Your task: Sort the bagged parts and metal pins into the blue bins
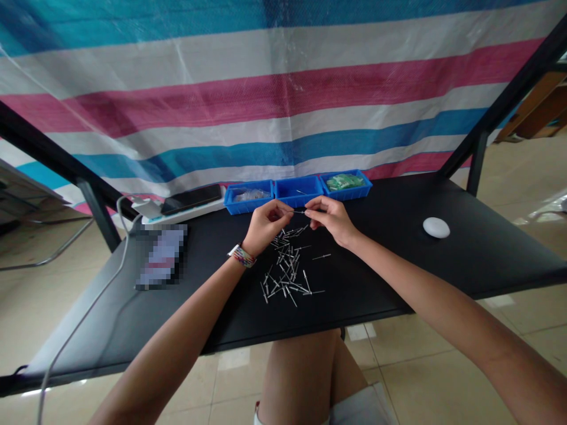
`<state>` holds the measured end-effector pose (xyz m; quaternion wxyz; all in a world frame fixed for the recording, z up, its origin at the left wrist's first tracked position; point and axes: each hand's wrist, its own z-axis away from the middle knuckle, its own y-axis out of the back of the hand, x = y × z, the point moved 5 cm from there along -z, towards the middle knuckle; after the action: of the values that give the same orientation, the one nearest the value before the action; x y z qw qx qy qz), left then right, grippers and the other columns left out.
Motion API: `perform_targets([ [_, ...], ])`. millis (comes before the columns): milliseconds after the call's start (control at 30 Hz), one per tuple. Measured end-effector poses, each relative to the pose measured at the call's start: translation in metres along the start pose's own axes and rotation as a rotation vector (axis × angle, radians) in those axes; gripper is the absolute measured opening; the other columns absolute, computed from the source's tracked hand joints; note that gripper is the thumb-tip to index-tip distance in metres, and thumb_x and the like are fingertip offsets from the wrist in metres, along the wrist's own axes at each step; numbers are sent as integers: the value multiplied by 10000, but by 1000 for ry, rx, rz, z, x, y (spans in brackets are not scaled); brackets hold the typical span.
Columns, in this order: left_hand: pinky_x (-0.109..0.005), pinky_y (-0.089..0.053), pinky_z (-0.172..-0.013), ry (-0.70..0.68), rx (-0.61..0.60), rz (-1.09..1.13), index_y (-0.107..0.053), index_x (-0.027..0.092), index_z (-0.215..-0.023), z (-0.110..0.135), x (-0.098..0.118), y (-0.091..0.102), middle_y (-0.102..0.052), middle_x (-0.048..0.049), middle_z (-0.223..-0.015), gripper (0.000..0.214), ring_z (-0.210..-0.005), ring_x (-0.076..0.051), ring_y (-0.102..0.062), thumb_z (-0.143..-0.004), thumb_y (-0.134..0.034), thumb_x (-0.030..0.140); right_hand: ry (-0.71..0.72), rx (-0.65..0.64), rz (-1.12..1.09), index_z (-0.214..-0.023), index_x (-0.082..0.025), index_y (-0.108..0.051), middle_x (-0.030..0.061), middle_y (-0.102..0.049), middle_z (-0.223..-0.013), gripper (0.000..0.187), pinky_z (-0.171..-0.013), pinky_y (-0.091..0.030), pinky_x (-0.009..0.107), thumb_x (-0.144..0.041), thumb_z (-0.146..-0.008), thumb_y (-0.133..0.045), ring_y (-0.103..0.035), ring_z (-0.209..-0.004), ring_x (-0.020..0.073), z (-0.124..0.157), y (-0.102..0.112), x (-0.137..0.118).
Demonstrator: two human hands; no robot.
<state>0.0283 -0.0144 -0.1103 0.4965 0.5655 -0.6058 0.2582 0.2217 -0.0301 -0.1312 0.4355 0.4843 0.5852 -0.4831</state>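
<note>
Head view. Nearest the camera are two bare forearms (460, 324) and, below the bench's near edge, a bare thigh (301, 378). The left wrist carries a multicoloured woven band (243, 255). The left hand (264, 227) and right hand (334, 223) are raised over the black flat-topped bench (376, 283), towards its far edge. Grip, left: thumb and fingertips pinched on one end of a thin silver metal pin (298, 212). Grip, right: thumb and fingertips pinched on its other end. The pin lies about level between the hands, in front of the middle bin.

Below the hands, a loose pile of similar silver pins (290, 262) extends towards the near edge; one single pin (322, 257) lies apart, right of it.

Along the far edge stand three blue plastic bins (250, 205) in a row: pale clear pieces left, a thin metal piece in the middle, green packets (345, 180) right. A white power strip (195, 211) lies left of them. A white rounded disc (436, 227) sits towards the right edge.
</note>
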Motion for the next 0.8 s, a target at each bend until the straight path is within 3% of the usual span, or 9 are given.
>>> perform_targets([
  [200, -240, -512, -579, 44, -66, -12, -695, 179, -865, 1, 0, -3, -679, -28, -747, 270, -680, -158, -664, -896, -774, 436, 78, 25, 8, -913, -202, -727, -1, -709, -858, 314, -529, -536, 249, -357, -690, -885, -609, -578, 100, -1, 1, -5],
  [500, -228, -522, -576, 35, -73, 28, -691, 172, -849, 1, 2, -5, -674, -25, -729, 295, -656, -146, -662, -889, -791, 447, 110, 18, 20, -927, -216, -728, 8, -711, -898, 306, -545, -547, 260, -360, -705, -880, -600, -605, 107, -1, 3, -5],
  [800, -236, -555, -571, 8, -12, 87, -661, 179, -838, 0, 1, -3, -640, -12, -755, 273, -689, -148, -675, -865, -811, 405, -116, -22, -44, -932, -215, -738, 15, -741, -852, 312, -545, -589, 238, -482, -803, -834, -660, -604, 114, 1, 4, 1],
])
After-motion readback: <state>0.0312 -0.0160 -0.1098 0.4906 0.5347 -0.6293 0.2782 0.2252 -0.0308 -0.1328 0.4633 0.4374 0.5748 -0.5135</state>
